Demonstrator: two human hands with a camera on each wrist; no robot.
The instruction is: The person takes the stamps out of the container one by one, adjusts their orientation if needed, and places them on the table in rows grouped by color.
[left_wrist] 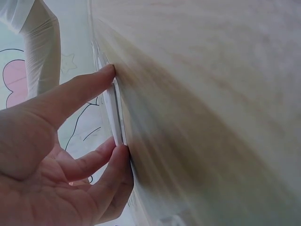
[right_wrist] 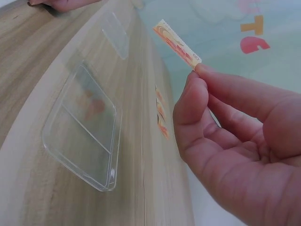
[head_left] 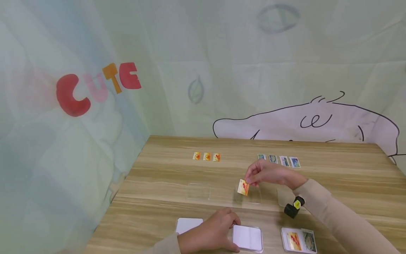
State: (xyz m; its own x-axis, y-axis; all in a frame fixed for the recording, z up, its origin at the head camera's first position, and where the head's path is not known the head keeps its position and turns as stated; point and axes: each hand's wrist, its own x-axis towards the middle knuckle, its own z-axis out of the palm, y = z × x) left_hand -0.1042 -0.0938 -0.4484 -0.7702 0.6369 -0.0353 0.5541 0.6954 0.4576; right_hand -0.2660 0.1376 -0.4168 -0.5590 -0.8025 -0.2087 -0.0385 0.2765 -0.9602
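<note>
Between thumb and fingertips my right hand [head_left: 269, 173] pinches one corner of a small orange-and-yellow postage stamp [head_left: 243, 187]. The stamp [right_wrist: 176, 44] is raised off the table, and its perforated edge shows in the right wrist view. Below it lies a clear plastic lid [head_left: 253, 198] with a dividing line across it. My left hand [head_left: 210, 231] holds a flat clear case with a white insert [head_left: 248, 238] at its left side. In the left wrist view, thumb and fingers grip opposite edges of this thin case [left_wrist: 112, 110].
Three orange stamps [head_left: 207, 156] lie in a row at the back; several blue-green stamps [head_left: 284, 161] lie to their right. Another white-lined case [head_left: 189, 224] is at the left. A case holding two stamps [head_left: 299, 240] is at the right. Further clear lids [head_left: 198, 191] lie mid-table.
</note>
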